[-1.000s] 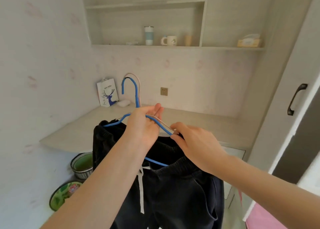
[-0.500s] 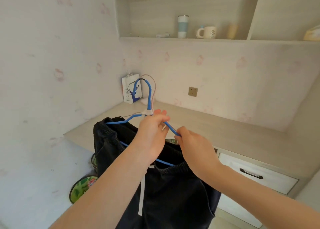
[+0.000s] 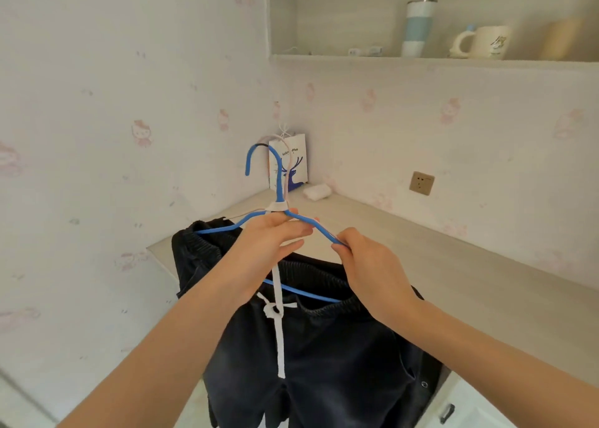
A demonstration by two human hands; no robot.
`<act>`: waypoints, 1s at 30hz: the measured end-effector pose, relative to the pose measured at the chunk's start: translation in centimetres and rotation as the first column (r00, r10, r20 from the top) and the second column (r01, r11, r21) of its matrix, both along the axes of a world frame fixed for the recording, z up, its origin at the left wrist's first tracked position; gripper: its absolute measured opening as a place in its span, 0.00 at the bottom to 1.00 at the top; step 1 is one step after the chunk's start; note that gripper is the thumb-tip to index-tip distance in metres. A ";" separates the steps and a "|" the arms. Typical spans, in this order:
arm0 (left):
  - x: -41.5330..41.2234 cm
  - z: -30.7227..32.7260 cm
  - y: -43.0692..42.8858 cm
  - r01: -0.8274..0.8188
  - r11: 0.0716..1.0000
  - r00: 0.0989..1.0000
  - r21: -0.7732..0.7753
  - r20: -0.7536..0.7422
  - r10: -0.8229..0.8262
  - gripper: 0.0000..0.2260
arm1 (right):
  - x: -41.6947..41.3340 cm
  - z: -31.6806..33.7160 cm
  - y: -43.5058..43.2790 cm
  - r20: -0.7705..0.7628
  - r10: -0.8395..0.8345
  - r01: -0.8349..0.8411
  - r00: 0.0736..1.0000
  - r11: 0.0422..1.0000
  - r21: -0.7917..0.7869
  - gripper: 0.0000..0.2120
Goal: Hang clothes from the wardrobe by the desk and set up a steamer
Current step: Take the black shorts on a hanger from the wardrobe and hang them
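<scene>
A blue hanger (image 3: 278, 181) is held up in front of me, with a second pale hanger's hook just behind its hook. Dark trousers (image 3: 324, 356) with a white drawstring hang over its lower bar. My left hand (image 3: 269, 249) grips the hanger just under the neck. My right hand (image 3: 369, 265) pinches the hanger's right shoulder wire. All of this is in the air above the near corner of the pale desk (image 3: 470, 281).
A white paper bag (image 3: 290, 165) with a blue deer stands in the desk's far corner beside a small white bundle (image 3: 317, 190). A wall socket (image 3: 421, 183) sits above the desk. The shelf (image 3: 421, 59) overhead holds a tumbler (image 3: 418, 27) and a mug (image 3: 486, 42). Drawer fronts (image 3: 466, 408) show at lower right.
My view has swung left and closer to the desk corner; the wardrobe door has left the frame. Both hands keep their hold on the hanger with the trousers.
</scene>
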State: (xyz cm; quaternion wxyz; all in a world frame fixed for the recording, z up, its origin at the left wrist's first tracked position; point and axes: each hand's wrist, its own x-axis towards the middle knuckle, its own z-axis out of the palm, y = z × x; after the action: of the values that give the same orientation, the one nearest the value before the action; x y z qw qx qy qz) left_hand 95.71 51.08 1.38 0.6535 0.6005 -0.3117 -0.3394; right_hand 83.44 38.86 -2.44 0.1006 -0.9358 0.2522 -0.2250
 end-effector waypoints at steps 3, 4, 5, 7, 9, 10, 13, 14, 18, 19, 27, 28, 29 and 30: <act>2.9 0.0 -0.2 -0.120 0.992 0.982 0.048 0.152 0.112 0.08 | 2.2 0.2 -1.9 0.004 0.015 -0.015 1.000 1.000 -0.006 0.11; 4.0 0.0 -0.2 -0.194 0.981 0.961 0.021 0.206 0.186 0.07 | 2.9 0.3 -2.6 0.002 0.019 -0.019 1.000 1.000 -0.014 0.11; 5.2 -0.2 -0.2 -0.284 0.959 0.916 -0.021 0.290 0.277 0.06 | 3.6 0.4 -3.2 -0.001 0.021 -0.021 1.000 1.000 -0.019 0.11; 8.1 -1.1 -0.3 -0.451 0.885 0.741 -0.118 0.503 0.445 0.05 | 5.2 0.7 -4.4 -0.001 0.023 -0.023 1.000 1.000 -0.018 0.11; 11.5 -2.1 -0.3 -0.537 0.823 0.536 -0.185 0.678 0.502 0.05 | 6.9 1.0 -5.5 0.010 0.022 -0.022 1.000 1.000 -0.015 0.11; 13.3 -2.6 -0.3 -0.543 0.816 0.454 -0.199 0.748 0.484 0.07 | 7.7 1.1 -6.0 0.018 0.022 -0.021 1.000 1.000 -0.013 0.11; 19.1 -4.0 -0.7 -0.495 0.860 0.337 -0.121 0.886 0.319 0.17 | 10.6 1.7 -7.5 0.052 0.025 -0.024 0.998 0.999 -0.024 0.12; 21.0 -4.4 -0.8 -0.483 0.872 0.317 -0.083 0.912 0.262 0.19 | 11.6 1.9 -8.0 0.057 0.024 -0.022 0.998 0.999 -0.025 0.12; 27.5 -5.1 -1.6 -0.467 0.884 0.237 0.025 0.967 0.098 0.24 | 15.6 2.9 -9.7 0.081 0.010 -0.009 0.997 1.000 -0.012 0.10; 28.9 -5.1 -1.9 -0.465 0.885 0.234 0.031 0.968 0.089 0.23 | 16.5 3.1 -10.1 0.094 0.006 -0.006 0.996 1.000 -0.010 0.10; 37.5 -4.7 -6.7 -0.425 0.904 0.299 -0.048 0.935 0.191 0.09 | 23.9 3.8 -14.0 0.111 -0.039 0.041 0.993 0.999 -0.017 0.11; 38.3 -4.7 -7.3 -0.425 0.903 0.292 -0.067 0.934 0.207 0.09 | 24.7 3.8 -14.7 0.111 -0.044 0.047 0.993 0.999 -0.026 0.10; 39.1 -4.6 -8.0 -0.425 0.901 0.287 -0.086 0.931 0.224 0.08 | 25.6 3.9 -15.4 0.115 -0.049 0.054 0.992 0.998 -0.041 0.10; 39.8 -4.5 -8.7 -0.426 0.899 0.287 -0.102 0.927 0.241 0.08 | 26.6 4.0 -16.1 0.123 -0.055 0.062 0.991 0.996 -0.056 0.10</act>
State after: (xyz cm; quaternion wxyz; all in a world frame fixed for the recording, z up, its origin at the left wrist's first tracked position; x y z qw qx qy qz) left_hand 135.55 42.40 -3.09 0.3681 0.7883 -0.4605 0.1760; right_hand 109.99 22.75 1.53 0.0810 -0.9152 0.2662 -0.2917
